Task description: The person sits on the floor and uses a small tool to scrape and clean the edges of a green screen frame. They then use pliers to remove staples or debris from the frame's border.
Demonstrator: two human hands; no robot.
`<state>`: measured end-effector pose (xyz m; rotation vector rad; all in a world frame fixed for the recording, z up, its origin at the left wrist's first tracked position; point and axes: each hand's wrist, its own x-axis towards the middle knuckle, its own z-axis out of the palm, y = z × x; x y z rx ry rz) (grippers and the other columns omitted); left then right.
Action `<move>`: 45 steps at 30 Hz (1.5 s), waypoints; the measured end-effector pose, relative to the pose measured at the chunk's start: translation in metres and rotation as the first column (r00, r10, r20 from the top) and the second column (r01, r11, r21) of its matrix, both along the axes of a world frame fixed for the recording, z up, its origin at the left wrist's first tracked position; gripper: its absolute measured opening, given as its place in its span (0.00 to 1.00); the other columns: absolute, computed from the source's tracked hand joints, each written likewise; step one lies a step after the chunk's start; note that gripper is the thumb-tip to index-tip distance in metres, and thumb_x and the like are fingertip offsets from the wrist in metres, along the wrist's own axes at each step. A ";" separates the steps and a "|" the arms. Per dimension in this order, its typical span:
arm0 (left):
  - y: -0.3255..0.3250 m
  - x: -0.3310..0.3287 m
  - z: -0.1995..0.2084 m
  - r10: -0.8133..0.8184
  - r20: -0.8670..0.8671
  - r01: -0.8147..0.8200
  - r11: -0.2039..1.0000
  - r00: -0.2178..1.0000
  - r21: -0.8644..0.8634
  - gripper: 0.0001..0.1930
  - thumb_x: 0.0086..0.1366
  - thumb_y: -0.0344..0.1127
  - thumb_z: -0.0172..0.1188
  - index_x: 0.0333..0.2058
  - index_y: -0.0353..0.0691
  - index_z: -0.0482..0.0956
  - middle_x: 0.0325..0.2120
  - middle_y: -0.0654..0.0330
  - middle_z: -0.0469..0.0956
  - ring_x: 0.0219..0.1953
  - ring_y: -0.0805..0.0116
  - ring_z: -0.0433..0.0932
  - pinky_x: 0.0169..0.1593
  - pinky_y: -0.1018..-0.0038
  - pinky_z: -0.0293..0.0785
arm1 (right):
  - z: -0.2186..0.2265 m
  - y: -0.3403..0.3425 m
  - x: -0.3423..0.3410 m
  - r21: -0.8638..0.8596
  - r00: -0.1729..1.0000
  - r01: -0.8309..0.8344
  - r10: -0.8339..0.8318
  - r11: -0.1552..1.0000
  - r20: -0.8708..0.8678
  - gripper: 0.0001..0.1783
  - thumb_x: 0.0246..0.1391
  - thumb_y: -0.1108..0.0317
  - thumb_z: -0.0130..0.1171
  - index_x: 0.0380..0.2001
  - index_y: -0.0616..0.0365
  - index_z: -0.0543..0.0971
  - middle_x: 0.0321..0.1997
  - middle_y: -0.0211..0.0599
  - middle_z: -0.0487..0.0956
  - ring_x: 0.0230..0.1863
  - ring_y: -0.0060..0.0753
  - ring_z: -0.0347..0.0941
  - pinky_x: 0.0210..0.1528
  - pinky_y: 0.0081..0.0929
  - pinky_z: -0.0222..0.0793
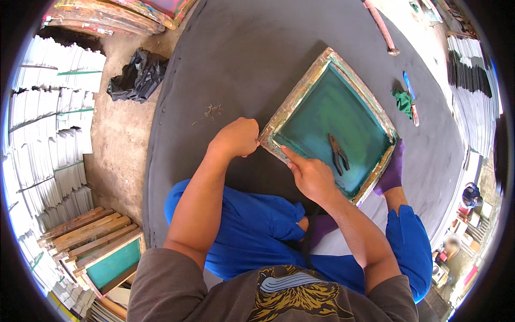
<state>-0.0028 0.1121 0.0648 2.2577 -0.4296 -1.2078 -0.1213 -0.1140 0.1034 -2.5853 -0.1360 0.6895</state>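
While pliers (335, 148) lie inside the frame (298, 96), the right hand (314, 177) touches it.

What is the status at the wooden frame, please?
Left hand curled at left corner of wooden frame. Right hand pointing near same corner. Pliers lying on green mesh.

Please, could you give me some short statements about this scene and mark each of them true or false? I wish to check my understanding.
1. The pliers lie on the green mesh inside the wooden frame. True.
2. The right hand grips the pliers. False: its index finger extends to the frame's inner edge.
3. The left hand is at a corner of the frame. True.
4. The black bag lies inside the frame. False: it lies on the floor, at left.
5. The green cloth is right of the frame. True.
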 end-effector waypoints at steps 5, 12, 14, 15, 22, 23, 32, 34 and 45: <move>0.003 -0.016 -0.032 -0.036 0.302 0.047 0.998 0.953 -0.031 0.07 0.55 0.28 0.62 0.24 0.30 0.85 0.18 0.44 0.82 0.26 0.47 0.86 0.37 0.55 0.81 | 0.018 0.016 0.009 -0.198 0.992 -0.118 0.108 0.973 -0.061 0.24 0.67 0.62 0.58 0.66 0.37 0.77 0.28 0.53 0.84 0.27 0.58 0.82 0.33 0.53 0.78; 0.002 -0.007 -0.019 -0.038 0.096 0.038 0.999 0.995 0.005 0.06 0.51 0.25 0.61 0.23 0.28 0.84 0.19 0.44 0.82 0.26 0.49 0.87 0.37 0.58 0.82 | 0.006 0.017 -0.002 -0.188 0.994 -0.101 0.091 0.977 -0.062 0.27 0.69 0.63 0.57 0.70 0.41 0.74 0.26 0.57 0.82 0.31 0.56 0.84 0.33 0.47 0.78; 0.000 -0.005 -0.012 -0.021 0.069 0.023 0.999 0.997 -0.025 0.06 0.51 0.25 0.60 0.23 0.28 0.84 0.19 0.44 0.82 0.26 0.50 0.87 0.36 0.58 0.82 | -0.027 0.003 -0.008 0.219 0.994 0.111 -0.107 0.969 -0.034 0.27 0.69 0.64 0.58 0.70 0.40 0.74 0.28 0.56 0.83 0.31 0.57 0.84 0.33 0.46 0.77; 0.000 -0.005 -0.010 -0.025 0.059 0.026 0.999 0.998 -0.019 0.06 0.52 0.25 0.59 0.23 0.28 0.84 0.19 0.44 0.83 0.26 0.51 0.87 0.36 0.58 0.82 | -0.033 0.002 -0.006 0.418 0.978 0.204 -0.200 0.885 -0.055 0.27 0.68 0.64 0.59 0.70 0.40 0.74 0.28 0.55 0.83 0.31 0.57 0.84 0.33 0.46 0.77; 0.003 -0.002 -0.007 -0.018 0.020 0.018 1.000 1.000 -0.007 0.08 0.54 0.26 0.58 0.26 0.29 0.85 0.19 0.47 0.83 0.25 0.54 0.87 0.34 0.59 0.81 | -0.027 -0.001 -0.016 0.051 0.990 -0.024 0.016 0.998 0.138 0.28 0.67 0.61 0.60 0.69 0.34 0.74 0.26 0.47 0.80 0.26 0.53 0.81 0.30 0.50 0.76; 0.004 -0.002 -0.008 -0.033 0.027 0.033 0.999 0.999 0.004 0.08 0.54 0.26 0.58 0.26 0.29 0.85 0.19 0.47 0.83 0.24 0.55 0.87 0.34 0.59 0.81 | -0.025 -0.003 -0.015 -0.035 0.975 -0.081 0.086 0.996 0.205 0.28 0.66 0.62 0.61 0.68 0.32 0.76 0.24 0.43 0.78 0.24 0.50 0.79 0.27 0.48 0.74; -0.003 0.002 0.009 0.004 -0.014 -0.004 0.999 1.000 0.051 0.12 0.63 0.36 0.66 0.26 0.31 0.86 0.18 0.50 0.84 0.24 0.56 0.86 0.37 0.59 0.80 | -0.006 -0.042 0.018 0.006 0.975 -0.178 0.176 0.984 0.137 0.26 0.67 0.62 0.59 0.67 0.28 0.77 0.27 0.38 0.78 0.29 0.47 0.78 0.35 0.44 0.76; -0.004 0.002 0.008 0.013 0.008 -0.013 0.998 1.000 0.069 0.14 0.64 0.38 0.67 0.25 0.32 0.86 0.18 0.51 0.84 0.24 0.57 0.86 0.37 0.59 0.80 | -0.005 -0.044 0.015 0.000 0.979 -0.173 0.172 0.985 0.105 0.25 0.68 0.60 0.58 0.67 0.27 0.76 0.28 0.39 0.79 0.30 0.49 0.79 0.36 0.45 0.77; -0.005 -0.002 0.005 0.024 0.027 -0.027 0.994 0.999 0.104 0.17 0.65 0.42 0.66 0.23 0.34 0.86 0.16 0.53 0.83 0.25 0.56 0.86 0.39 0.59 0.81 | 0.001 -0.030 0.011 -0.031 0.977 -0.176 0.179 0.984 0.114 0.22 0.68 0.54 0.57 0.64 0.26 0.78 0.27 0.42 0.81 0.28 0.54 0.82 0.32 0.50 0.78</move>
